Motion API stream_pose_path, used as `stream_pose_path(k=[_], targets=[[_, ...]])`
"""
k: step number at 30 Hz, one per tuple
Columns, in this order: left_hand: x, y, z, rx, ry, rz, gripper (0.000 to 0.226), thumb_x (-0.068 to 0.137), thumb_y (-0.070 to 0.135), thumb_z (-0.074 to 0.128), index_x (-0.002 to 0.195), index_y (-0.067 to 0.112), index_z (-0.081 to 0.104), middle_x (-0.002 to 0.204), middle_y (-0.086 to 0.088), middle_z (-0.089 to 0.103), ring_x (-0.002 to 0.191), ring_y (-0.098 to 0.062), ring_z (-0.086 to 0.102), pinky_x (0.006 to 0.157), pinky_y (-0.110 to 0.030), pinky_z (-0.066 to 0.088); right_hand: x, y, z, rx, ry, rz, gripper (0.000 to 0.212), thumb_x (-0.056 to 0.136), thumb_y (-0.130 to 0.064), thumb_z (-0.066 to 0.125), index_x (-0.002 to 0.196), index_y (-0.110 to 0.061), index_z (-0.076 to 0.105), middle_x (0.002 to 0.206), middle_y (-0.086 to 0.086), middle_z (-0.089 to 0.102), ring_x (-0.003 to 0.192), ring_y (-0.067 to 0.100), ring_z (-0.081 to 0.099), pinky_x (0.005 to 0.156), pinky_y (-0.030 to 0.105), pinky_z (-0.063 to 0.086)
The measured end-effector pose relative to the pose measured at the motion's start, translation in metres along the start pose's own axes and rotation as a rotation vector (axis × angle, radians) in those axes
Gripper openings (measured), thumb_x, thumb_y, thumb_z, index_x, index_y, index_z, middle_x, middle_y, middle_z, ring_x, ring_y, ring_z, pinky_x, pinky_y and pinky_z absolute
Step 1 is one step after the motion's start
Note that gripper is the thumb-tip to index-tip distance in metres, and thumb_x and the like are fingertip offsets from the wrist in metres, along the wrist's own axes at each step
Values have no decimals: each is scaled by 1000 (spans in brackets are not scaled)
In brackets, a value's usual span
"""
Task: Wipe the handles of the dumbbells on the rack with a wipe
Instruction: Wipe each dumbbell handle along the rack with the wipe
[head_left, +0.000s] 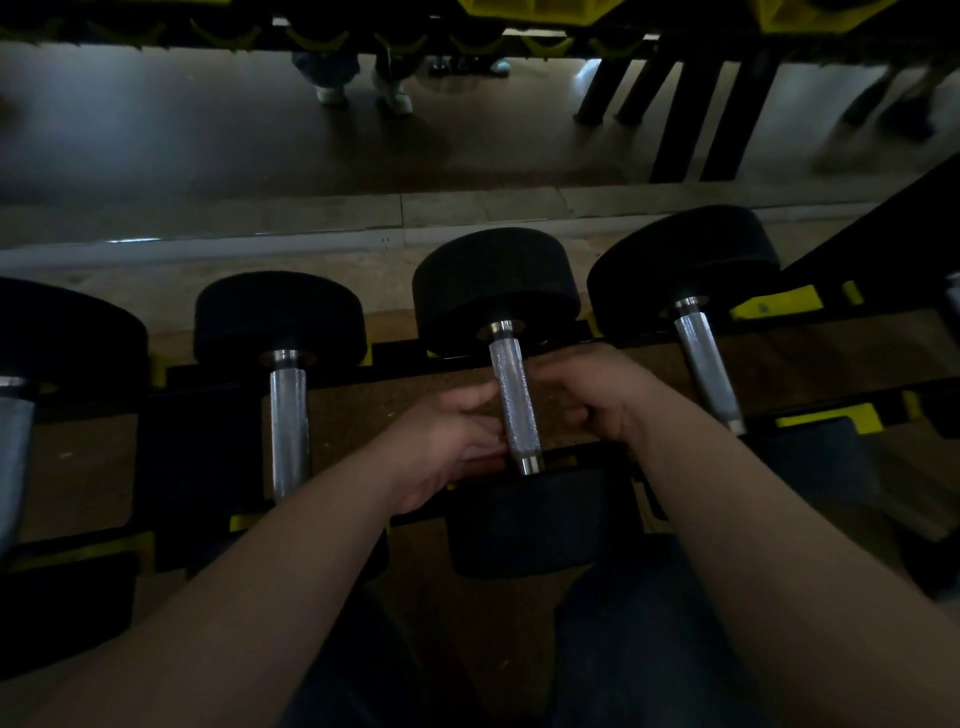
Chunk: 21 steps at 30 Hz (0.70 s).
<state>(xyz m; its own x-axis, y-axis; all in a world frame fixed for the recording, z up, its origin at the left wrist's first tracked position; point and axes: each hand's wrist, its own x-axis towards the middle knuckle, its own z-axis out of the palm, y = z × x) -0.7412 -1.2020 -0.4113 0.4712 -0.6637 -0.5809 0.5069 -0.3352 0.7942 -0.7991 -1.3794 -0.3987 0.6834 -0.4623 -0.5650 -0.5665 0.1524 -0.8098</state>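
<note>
Several black dumbbells with knurled steel handles lie on a black and yellow rack (779, 304). Both my hands flank the handle (511, 395) of the middle dumbbell (493, 286). My left hand (447, 441) touches the handle's left side near its lower end, and its fingers may reach under the bar. My right hand (597, 395) sits just right of the handle with its fingers curled. No wipe shows in the dim light. The handle itself is uncovered along its whole length.
A dumbbell handle (288, 426) lies to the left and another handle (706, 364) to the right, with one more at the far left edge. Beyond the rack is a mirror showing the floor, a person's shoes (363, 96) and black rack legs (691, 114).
</note>
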Motion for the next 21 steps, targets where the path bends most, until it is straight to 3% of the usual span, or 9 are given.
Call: stream_pose_path(k=[4, 6, 9, 12, 16, 18, 21], targets=[[0, 0, 1, 10, -21, 9, 70, 90, -13, 52, 148, 26, 47, 125, -15, 66, 106, -26, 71, 85, -30, 57, 13, -1, 8, 199, 50, -48, 6, 96, -13, 66, 100, -15, 70, 76, -3, 63, 44, 3, 42, 34, 15, 22], [-1, 0, 1, 14, -25, 19, 68, 91, -12, 53, 148, 26, 47, 116, -12, 70, 101, -24, 72, 82, -29, 57, 12, 6, 4, 213, 15, -42, 16, 94, -18, 68, 109, -13, 71, 78, -1, 65, 44, 2, 47, 34, 15, 22], [-2, 1, 2, 1, -21, 32, 67, 91, -13, 52, 147, 25, 49, 102, -7, 72, 92, -20, 74, 80, -27, 58, -4, 11, -12, -59, -40, -63, 17, 89, -20, 74, 106, -18, 77, 78, -3, 69, 49, 2, 51, 39, 17, 27], [-1, 1, 2, -4, -8, 25, 66, 92, -13, 52, 146, 25, 49, 102, -6, 70, 91, -19, 74, 76, -25, 58, -21, 11, -19, -435, -48, -76, 21, 86, -24, 78, 107, -26, 77, 79, -9, 67, 63, 5, 52, 50, 21, 36], [-2, 1, 3, 3, 3, 14, 68, 92, -12, 53, 147, 27, 48, 119, -11, 64, 99, -22, 71, 68, -23, 57, -15, 4, -3, -213, 139, -247, 8, 90, -15, 75, 97, -15, 76, 59, -14, 64, 43, -9, 52, 43, 8, 36], [-2, 1, 2, 4, 5, 12, 69, 91, -13, 54, 146, 28, 49, 119, -11, 64, 100, -22, 71, 69, -24, 57, -6, 0, 5, -133, 175, -332, 8, 92, -13, 73, 98, -18, 77, 63, -16, 68, 51, -13, 56, 56, 7, 42], [-1, 1, 1, 18, 5, 15, 68, 91, -13, 53, 144, 29, 50, 115, -9, 64, 100, -23, 70, 74, -26, 57, 0, 1, 2, -285, 191, -417, 7, 91, -24, 74, 91, -28, 79, 85, -11, 76, 86, -1, 69, 85, 23, 51]])
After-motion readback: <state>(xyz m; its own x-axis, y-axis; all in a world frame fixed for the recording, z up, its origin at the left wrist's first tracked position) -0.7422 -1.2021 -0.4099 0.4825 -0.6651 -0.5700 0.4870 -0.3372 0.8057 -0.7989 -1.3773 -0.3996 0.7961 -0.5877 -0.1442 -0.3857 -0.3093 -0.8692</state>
